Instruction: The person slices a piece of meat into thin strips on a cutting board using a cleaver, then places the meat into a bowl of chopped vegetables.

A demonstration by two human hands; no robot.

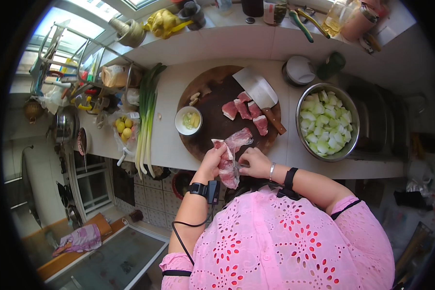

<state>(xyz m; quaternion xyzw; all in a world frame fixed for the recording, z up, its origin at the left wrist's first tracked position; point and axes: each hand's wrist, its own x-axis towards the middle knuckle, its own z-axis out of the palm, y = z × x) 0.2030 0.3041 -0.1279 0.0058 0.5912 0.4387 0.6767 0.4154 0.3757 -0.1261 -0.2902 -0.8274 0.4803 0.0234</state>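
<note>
My left hand [213, 159] grips a long piece of raw meat [227, 168] over the near edge of a round wooden chopping board [210, 98]. Clear plastic film [243, 139] clings to part of that meat. My right hand [255, 163] is at the meat's right side, its fingers curled at the film. Several cut chunks of raw meat [241, 108] lie on the board. Beside them rests a cleaver [257, 87], its wooden handle [274, 121] over the board's right edge. A small white bowl [177, 127] with chopped pale pieces stands at the board's left.
Right of the board stands a metal basin [356, 139] of cut pale-green vegetable, near the sink [380, 119]. Long green onions [147, 112] and a bag of yellow-green fruit [125, 127] lie to the left. A stone mortar [130, 32] and scissors [304, 25] sit on the ledge.
</note>
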